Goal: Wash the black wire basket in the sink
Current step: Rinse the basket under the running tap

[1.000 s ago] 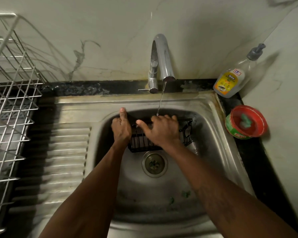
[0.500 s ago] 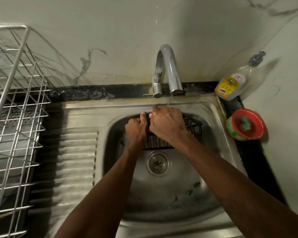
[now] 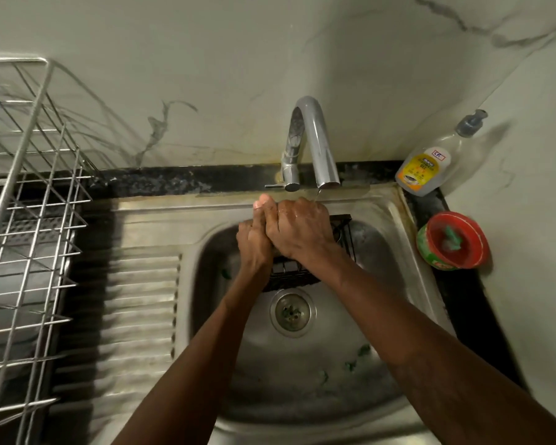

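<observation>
Black wire basket [image 3: 292, 279] lies in sink [image 3: 302, 364] below tap [image 3: 318, 146], masked by left hand [image 3: 254, 242] and right hand [image 3: 299, 229] (fingers curled, grip not discernible). Soap bottle [image 3: 427, 168] right of tap. Hands, earlier apart, now touch.

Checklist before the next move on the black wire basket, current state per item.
1. Water on: thin stream from the tap reaches the right hand - ok.
2. The black wire basket is inside the sink - ok.
3. Right hand's fingers curl over the basket - ok.
4. The left hand grip is hidden - cannot tell.
5. Drain free: green bits on it - not ok.
6. Scrubber in hand: it lies in the red tub - not ok.
</observation>
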Tool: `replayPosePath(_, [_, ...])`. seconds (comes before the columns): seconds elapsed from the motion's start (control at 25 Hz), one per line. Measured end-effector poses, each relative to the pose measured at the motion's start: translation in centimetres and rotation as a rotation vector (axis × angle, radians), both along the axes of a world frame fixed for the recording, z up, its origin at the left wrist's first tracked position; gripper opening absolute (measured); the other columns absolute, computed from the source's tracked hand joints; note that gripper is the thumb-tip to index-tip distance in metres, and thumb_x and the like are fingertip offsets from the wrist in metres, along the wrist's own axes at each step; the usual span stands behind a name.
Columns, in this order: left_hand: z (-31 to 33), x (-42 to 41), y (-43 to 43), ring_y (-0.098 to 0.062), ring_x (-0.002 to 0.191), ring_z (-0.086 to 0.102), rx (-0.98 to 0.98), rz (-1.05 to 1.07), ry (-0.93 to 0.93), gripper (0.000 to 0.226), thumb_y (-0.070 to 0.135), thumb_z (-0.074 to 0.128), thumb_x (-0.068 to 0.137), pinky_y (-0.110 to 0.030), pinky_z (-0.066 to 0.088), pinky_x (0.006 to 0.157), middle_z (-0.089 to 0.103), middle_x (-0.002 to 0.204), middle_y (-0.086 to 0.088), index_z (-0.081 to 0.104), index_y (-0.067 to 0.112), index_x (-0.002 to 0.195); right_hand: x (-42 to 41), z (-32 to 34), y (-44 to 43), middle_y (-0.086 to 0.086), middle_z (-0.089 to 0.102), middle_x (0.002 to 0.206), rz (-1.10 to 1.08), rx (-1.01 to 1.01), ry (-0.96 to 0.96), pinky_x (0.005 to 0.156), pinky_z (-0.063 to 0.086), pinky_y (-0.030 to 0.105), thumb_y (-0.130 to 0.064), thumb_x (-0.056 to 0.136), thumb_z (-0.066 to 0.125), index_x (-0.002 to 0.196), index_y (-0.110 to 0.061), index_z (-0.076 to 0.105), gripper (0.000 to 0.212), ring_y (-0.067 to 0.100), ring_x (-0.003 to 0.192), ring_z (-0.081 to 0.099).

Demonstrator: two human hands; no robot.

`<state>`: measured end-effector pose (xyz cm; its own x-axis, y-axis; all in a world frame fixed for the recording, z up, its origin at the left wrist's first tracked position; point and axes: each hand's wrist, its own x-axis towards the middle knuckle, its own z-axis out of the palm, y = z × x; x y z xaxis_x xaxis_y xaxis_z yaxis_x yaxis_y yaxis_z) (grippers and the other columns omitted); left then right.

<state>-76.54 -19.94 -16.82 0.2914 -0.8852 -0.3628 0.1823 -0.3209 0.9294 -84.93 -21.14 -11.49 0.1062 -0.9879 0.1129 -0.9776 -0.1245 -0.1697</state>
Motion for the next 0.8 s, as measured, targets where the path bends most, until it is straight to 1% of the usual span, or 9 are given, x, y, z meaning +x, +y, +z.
replayPosePath(0.08, [0.8, 0.1, -0.2, -0.01, 0.058, 0.069, 0.034, 0.023, -0.044, 0.057, 0.048, 0.044, 0.106, -0.026, 0.056, 0.053, 0.071, 0.058, 0.001, 0.072, 0.013, 0.071, 0.6, -0.1, -0.1, -0.003, 0.053, 0.061, 0.049, 0.024, -0.026, 0.065, 0.041, 0.033, -0.049, 0.109, 0.025, 0.068, -0.019, 0.062, 0.062, 0.015, 0.058, 0.046])
replayPosePath(0.16, [0.4, 0.5, -0.5, -0.012, 0.051, 0.059, 0.032, 0.034, -0.084, 0.054, 0.043, 0.051, 0.105, -0.026, 0.05, 0.048, 0.065, 0.056, 0.0, 0.066, 0.009, 0.065, -0.5, -0.3, -0.1, -0.008, 0.055, 0.06, 0.179, 0.039, -0.032, 0.064, 0.05, 0.032, -0.051, 0.109, 0.025, 0.072, -0.022, 0.064, 0.061, 0.011, 0.054, 0.051])
replayPosePath(0.24, [0.4, 0.4, -0.8, -0.016, 0.056, 0.059, 0.039, 0.009, -0.089, 0.048, 0.037, 0.057, 0.102, -0.025, 0.049, 0.049, 0.066, 0.067, -0.009, 0.067, 0.0, 0.074, -3.9, -0.3, -0.6, -0.002, 0.059, 0.059, 0.155, 0.068, -0.025, 0.056, 0.044, 0.026, -0.057, 0.107, 0.025, 0.071, -0.022, 0.066, 0.065, 0.013, 0.053, 0.056])
replayPosePath(0.32, [1.3, -0.3, -0.8, -0.022, 0.067, 0.065, 0.058, -0.008, -0.074, 0.041, 0.035, 0.058, 0.102, -0.03, 0.056, 0.06, 0.066, 0.075, -0.011, 0.061, 0.003, 0.076, -7.0, -0.1, -0.7, 0.008, 0.066, 0.066, 0.006, 0.057, 0.011, 0.059, 0.036, 0.029, -0.055, 0.108, 0.028, 0.069, -0.014, 0.064, 0.067, 0.025, 0.064, 0.065])
replayPosePath(0.44, [2.6, -1.3, -0.7, -0.024, 0.069, 0.06, 0.068, -0.01, -0.084, 0.037, 0.029, 0.055, 0.104, -0.038, 0.055, 0.068, 0.06, 0.07, -0.005, 0.054, 0.017, 0.069, -4.3, -0.7, -0.3, 0.011, 0.068, 0.076, -0.184, 0.064, 0.154, 0.082, 0.042, 0.04, -0.043, 0.109, 0.022, 0.069, -0.014, 0.058, 0.061, 0.029, 0.085, 0.069])
replayPosePath(0.52, [2.4, -0.9, -0.8, -0.024, 0.069, 0.061, 0.086, -0.027, -0.098, 0.042, 0.033, 0.056, 0.102, -0.04, 0.055, 0.068, 0.064, 0.067, -0.005, 0.063, 0.018, 0.064, -0.2, -1.4, 1.0, 0.004, 0.074, 0.091, -0.189, 0.075, 0.106, 0.112, 0.031, 0.054, -0.043, 0.109, 0.019, 0.082, -0.017, 0.071, 0.063, 0.026, 0.104, 0.067])
replayPosePath(0.56, [2.0, -0.6, -1.0, -0.023, 0.068, 0.061, 0.087, -0.021, -0.109, 0.043, 0.037, 0.056, 0.1, -0.043, 0.056, 0.069, 0.066, 0.065, -0.006, 0.068, 0.02, 0.062, 0.5, -1.7, 1.5, 0.002, 0.075, 0.1, -0.132, 0.01, 0.096, 0.118, 0.026, 0.053, -0.042, 0.108, 0.019, 0.092, -0.019, 0.074, 0.061, 0.023, 0.11, 0.065])
replayPosePath(0.68, [1.4, -0.5, -0.8, -0.019, 0.062, 0.058, 0.099, -0.002, -0.154, 0.046, 0.037, 0.052, 0.096, -0.046, 0.055, 0.066, 0.066, 0.063, -0.007, 0.068, 0.013, 0.059, -3.4, -1.9, 2.8, 0.004, 0.068, 0.122, 0.228, -0.012, 0.096, 0.109, 0.037, 0.042, -0.039, 0.108, 0.027, 0.126, -0.019, 0.063, 0.045, 0.023, 0.115, 0.06])
replayPosePath(0.8, [1.9, -1.7, 0.4, -0.01, 0.054, 0.058, 0.068, -0.041, -0.159, 0.046, 0.028, 0.049, 0.105, -0.029, 0.051, 0.054, 0.064, 0.061, -0.003, 0.064, 0.013, 0.064, -6.1, -0.6, 3.5, 0.003, 0.071, 0.114, 0.279, 0.013, 0.086, 0.093, 0.044, 0.04, -0.046, 0.107, 0.03, 0.119, -0.021, 0.065, 0.044, 0.022, 0.102, 0.064])
